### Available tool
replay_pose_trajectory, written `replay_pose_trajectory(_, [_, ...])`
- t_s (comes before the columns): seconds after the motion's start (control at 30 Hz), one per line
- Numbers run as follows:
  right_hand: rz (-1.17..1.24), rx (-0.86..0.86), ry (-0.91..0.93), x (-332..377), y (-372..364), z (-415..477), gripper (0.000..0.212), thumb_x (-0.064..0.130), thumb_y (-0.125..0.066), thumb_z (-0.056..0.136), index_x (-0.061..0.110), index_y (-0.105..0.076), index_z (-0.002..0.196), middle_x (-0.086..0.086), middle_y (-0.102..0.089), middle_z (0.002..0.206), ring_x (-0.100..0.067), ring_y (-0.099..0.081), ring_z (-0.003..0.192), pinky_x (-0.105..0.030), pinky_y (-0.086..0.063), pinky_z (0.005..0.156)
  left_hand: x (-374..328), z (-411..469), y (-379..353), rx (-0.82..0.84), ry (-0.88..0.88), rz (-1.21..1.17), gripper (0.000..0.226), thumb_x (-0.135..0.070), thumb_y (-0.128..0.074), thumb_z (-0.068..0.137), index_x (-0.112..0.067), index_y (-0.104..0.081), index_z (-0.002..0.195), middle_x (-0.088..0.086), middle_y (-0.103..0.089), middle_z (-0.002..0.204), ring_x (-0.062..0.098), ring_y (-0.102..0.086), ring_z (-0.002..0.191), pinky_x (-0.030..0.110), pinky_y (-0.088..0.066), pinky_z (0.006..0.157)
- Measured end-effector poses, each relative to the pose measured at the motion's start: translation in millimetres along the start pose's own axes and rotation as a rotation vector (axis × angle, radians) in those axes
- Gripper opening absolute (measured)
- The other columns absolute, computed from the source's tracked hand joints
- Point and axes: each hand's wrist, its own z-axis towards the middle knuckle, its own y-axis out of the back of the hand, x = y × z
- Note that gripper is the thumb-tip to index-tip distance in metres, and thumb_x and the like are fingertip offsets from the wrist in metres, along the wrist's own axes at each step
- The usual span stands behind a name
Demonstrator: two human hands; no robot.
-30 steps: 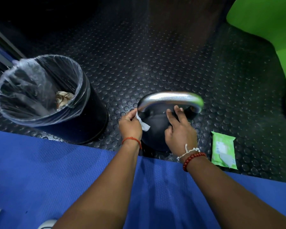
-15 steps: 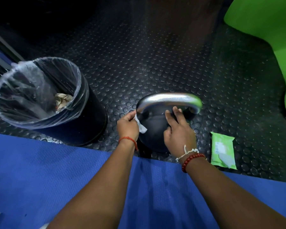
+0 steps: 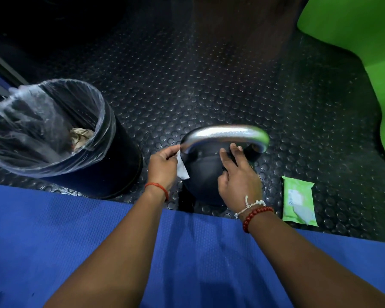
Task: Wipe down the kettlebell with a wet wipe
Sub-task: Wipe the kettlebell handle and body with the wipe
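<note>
A black kettlebell [image 3: 203,172] with a shiny silver handle [image 3: 222,133] stands on the studded black floor just beyond a blue mat. My left hand [image 3: 162,168] pinches a white wet wipe [image 3: 182,168] against the kettlebell's left side, right under the handle's left end. My right hand [image 3: 239,181] rests flat on the top right of the black body, fingers spread and reaching under the handle. The bell's near right side is hidden by that hand.
A black bin [image 3: 118,152] with a clear plastic liner and crumpled paper inside stands to the left. A green wet wipe pack [image 3: 299,201] lies on the floor to the right. The blue mat [image 3: 53,230] lies under my arms. A green surface [image 3: 365,41] rises at far right.
My left hand with the wipe has slid slightly up along the kettlebell's left side, toward the handle's base. My right hand stays on the body.
</note>
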Motion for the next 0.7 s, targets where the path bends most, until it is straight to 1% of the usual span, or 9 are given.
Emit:
replay_pose_trajectory(0.07, [0.007, 0.014, -0.011, 0, 0, 0, 0.054, 0.016, -0.044, 0.076, 0.011, -0.059, 0.128, -0.014, -0.045, 0.144, -0.029, -0.042, 0.133, -0.043, -0.043, 0.101, -3, 5, 2, 0.071, -0.01, 0.042, 0.038, 0.013, -0.041, 0.087, -0.007, -0.069, 0.104, -0.005, -0.067, 0.08, -0.008, -0.062, 0.062, 0.007, -0.047, 0.059])
replay_pose_trajectory(0.13, [0.012, 0.016, -0.013, -1, 1, 0, 0.054, 0.016, -0.044, 0.076, 0.011, -0.059, 0.128, -0.014, -0.045, 0.144, -0.029, -0.041, 0.134, -0.043, -0.043, 0.101, -8, 12, 5, 0.133, -0.014, 0.07, 0.037, 0.014, -0.041, 0.087, -0.007, -0.07, 0.097, -0.002, -0.067, 0.078, -0.004, -0.063, 0.06, 0.011, -0.049, 0.059])
replay_pose_trajectory(0.2, [0.016, 0.016, -0.01, -1, 0, 0, 0.053, 0.014, -0.048, 0.077, 0.011, -0.059, 0.128, -0.013, -0.045, 0.143, -0.028, -0.042, 0.133, -0.044, -0.044, 0.1, -9, 20, 9, 0.193, -0.038, 0.103, 0.039, 0.014, -0.041, 0.086, -0.011, -0.07, 0.091, 0.0, -0.069, 0.08, 0.006, -0.064, 0.069, 0.015, -0.051, 0.062])
replay_pose_trajectory(0.3, [0.018, 0.056, -0.02, -1, 2, 0, 0.052, 0.008, -0.055, 0.08, 0.013, -0.056, 0.132, -0.011, -0.041, 0.147, -0.026, -0.037, 0.137, -0.043, -0.044, 0.101, -7, 31, 13, 0.27, -0.049, 0.213, 0.042, 0.014, -0.04, 0.086, -0.015, -0.07, 0.091, 0.002, -0.07, 0.087, 0.014, -0.064, 0.08, 0.018, -0.053, 0.071])
replay_pose_trajectory(0.37, [0.019, 0.089, -0.029, 0, 5, 0, 0.053, 0.008, -0.055, 0.082, 0.014, -0.052, 0.135, -0.01, -0.037, 0.149, -0.025, -0.032, 0.139, -0.042, -0.043, 0.102, -8, 37, 14, 0.296, -0.052, 0.25, 0.046, 0.014, -0.039, 0.082, -0.019, -0.071, 0.087, 0.006, -0.071, 0.091, 0.019, -0.065, 0.086, 0.029, -0.054, 0.081])
replay_pose_trajectory(0.43, [0.015, 0.097, -0.03, 1, 7, 0, 0.053, 0.009, -0.054, 0.083, 0.015, -0.051, 0.136, -0.009, -0.035, 0.151, -0.024, -0.03, 0.14, -0.041, -0.042, 0.102, -7, 39, 16, 0.326, -0.067, 0.237, 0.047, 0.015, -0.039, 0.082, -0.019, -0.071, 0.09, 0.009, -0.072, 0.096, 0.022, -0.065, 0.092, 0.034, -0.052, 0.086])
replay_pose_trajectory(0.53, [0.016, 0.111, -0.035, 2, 7, 0, 0.053, 0.01, -0.053, 0.085, 0.015, -0.049, 0.137, -0.008, -0.033, 0.152, -0.023, -0.028, 0.141, -0.039, -0.039, 0.105, -1, 40, 18, 0.337, -0.043, 0.204, 0.048, 0.016, -0.038, 0.084, -0.016, -0.071, 0.094, 0.009, -0.072, 0.098, 0.022, -0.067, 0.092, 0.033, -0.053, 0.086])
replay_pose_trajectory(0.6, [0.02, 0.1, -0.027, 2, 8, 0, 0.052, 0.009, -0.054, 0.084, 0.014, -0.051, 0.136, -0.009, -0.035, 0.15, -0.025, -0.031, 0.14, -0.04, -0.04, 0.105, -2, 42, 18, 0.35, -0.039, 0.201, 0.048, 0.016, -0.038, 0.083, -0.017, -0.072, 0.091, 0.007, -0.073, 0.093, 0.021, -0.067, 0.086, 0.033, -0.054, 0.082])
replay_pose_trajectory(0.7, [0.024, 0.095, -0.024, 1, 7, 0, 0.053, 0.009, -0.055, 0.083, 0.013, -0.052, 0.135, -0.011, -0.036, 0.149, -0.026, -0.033, 0.139, -0.042, -0.04, 0.104, -1, 42, 19, 0.369, -0.051, 0.14, 0.041, 0.016, -0.042, 0.084, -0.012, -0.071, 0.092, 0.004, -0.072, 0.086, 0.016, -0.066, 0.079, 0.027, -0.053, 0.075])
